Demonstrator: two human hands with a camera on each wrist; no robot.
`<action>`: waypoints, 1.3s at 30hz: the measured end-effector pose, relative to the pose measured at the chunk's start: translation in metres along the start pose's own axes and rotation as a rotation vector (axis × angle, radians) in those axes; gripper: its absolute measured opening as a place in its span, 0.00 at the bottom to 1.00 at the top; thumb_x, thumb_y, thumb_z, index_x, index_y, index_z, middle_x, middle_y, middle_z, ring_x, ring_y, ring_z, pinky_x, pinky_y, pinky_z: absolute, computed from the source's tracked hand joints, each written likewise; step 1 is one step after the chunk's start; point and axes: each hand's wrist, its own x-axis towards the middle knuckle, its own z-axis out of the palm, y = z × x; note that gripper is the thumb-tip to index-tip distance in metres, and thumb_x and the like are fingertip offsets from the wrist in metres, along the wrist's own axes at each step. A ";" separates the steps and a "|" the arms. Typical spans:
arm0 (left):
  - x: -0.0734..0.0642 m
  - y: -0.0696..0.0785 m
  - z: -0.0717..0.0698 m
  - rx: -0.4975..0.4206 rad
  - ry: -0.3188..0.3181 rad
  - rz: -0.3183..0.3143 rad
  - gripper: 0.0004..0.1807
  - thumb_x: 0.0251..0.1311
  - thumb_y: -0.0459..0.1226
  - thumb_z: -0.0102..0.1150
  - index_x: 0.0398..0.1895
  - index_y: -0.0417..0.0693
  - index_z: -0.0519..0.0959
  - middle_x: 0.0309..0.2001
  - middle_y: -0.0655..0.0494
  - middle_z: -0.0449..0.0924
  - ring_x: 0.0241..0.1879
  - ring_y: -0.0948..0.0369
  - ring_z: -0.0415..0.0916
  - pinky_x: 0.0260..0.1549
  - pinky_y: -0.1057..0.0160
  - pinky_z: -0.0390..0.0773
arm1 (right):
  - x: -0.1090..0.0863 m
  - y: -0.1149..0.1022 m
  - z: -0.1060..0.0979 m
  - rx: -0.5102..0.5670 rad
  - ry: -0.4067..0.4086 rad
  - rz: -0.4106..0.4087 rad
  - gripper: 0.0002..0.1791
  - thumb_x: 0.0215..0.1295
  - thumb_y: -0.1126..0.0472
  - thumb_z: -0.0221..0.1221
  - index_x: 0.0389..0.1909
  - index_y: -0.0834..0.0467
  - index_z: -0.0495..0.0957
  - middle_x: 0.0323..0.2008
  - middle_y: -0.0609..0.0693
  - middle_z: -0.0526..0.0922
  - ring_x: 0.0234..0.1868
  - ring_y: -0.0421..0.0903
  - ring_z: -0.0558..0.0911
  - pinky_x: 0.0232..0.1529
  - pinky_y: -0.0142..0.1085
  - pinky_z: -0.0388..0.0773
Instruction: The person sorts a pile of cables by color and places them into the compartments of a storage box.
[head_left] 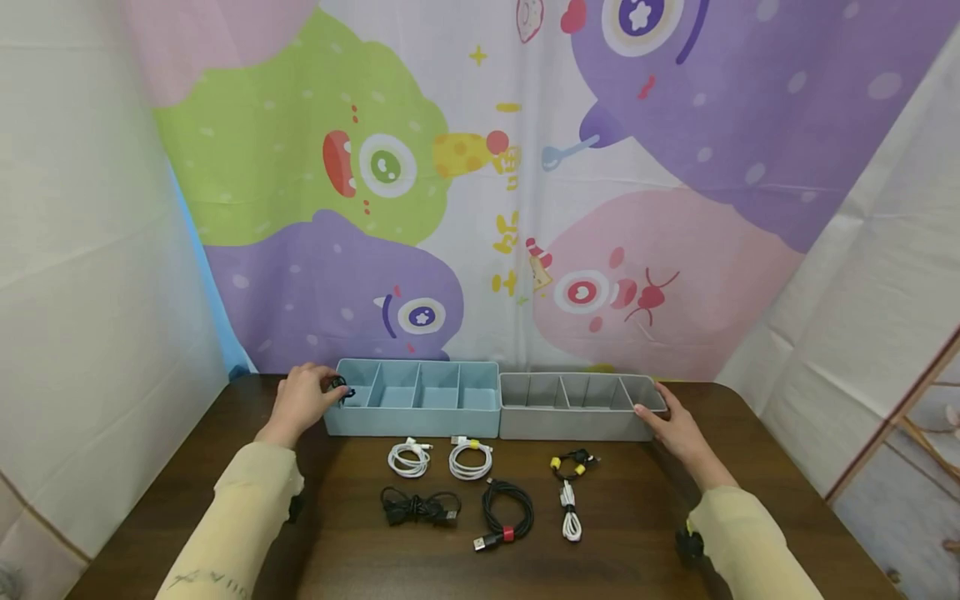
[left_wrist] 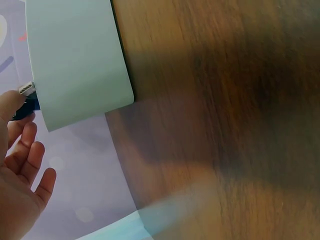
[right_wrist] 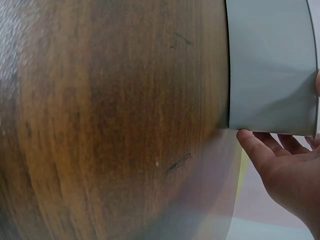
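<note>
Two hands reach to opposite ends of a pair of organizer boxes set end to end on a dark wooden table. At left, the thumb and forefinger of the left hand are clamped on a small dark cable, held at the outermost compartment of the blue box. The wrist view shows the cable's metal plug poking out beside the thumb tip, close to the box's rim, while the remaining fingers fan loosely apart, clear of the cable. Whether the cable touches the compartment wall cannot be told.

At right, the right hand grips the outer end of the gray box, its thumb over the near rim and its fingers set apart along the end wall.

Six more cables lie in front of the boxes, well apart from the fingers: a white coil, a white coil with a yellow tag, a black ring with yellow ties, a black bundle, a black loop with a red tie and a white bundle with a black tie. A cartoon-printed cloth hangs behind.
</note>
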 end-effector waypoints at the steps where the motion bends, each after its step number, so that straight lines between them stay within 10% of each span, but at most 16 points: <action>1: 0.001 0.000 0.001 0.001 -0.002 -0.005 0.18 0.57 0.42 0.63 0.44 0.37 0.81 0.38 0.41 0.76 0.45 0.42 0.69 0.42 0.40 0.65 | 0.000 -0.001 0.000 0.002 0.001 -0.001 0.42 0.67 0.49 0.54 0.73 0.60 0.44 0.50 0.65 0.68 0.28 0.42 0.69 0.28 0.30 0.69; 12: 0.005 -0.002 0.006 0.002 -0.023 -0.056 0.18 0.57 0.42 0.64 0.44 0.37 0.81 0.37 0.42 0.75 0.45 0.44 0.68 0.41 0.44 0.64 | -0.002 -0.004 -0.001 -0.008 -0.038 0.007 0.45 0.67 0.44 0.53 0.74 0.61 0.41 0.62 0.70 0.61 0.48 0.55 0.72 0.39 0.33 0.73; 39: 0.006 -0.008 0.008 0.026 -0.138 -0.090 0.20 0.55 0.43 0.64 0.45 0.38 0.82 0.41 0.39 0.78 0.47 0.40 0.70 0.44 0.37 0.66 | -0.002 0.000 0.000 0.003 -0.018 0.017 0.45 0.67 0.46 0.54 0.74 0.61 0.42 0.57 0.68 0.65 0.38 0.48 0.72 0.32 0.30 0.71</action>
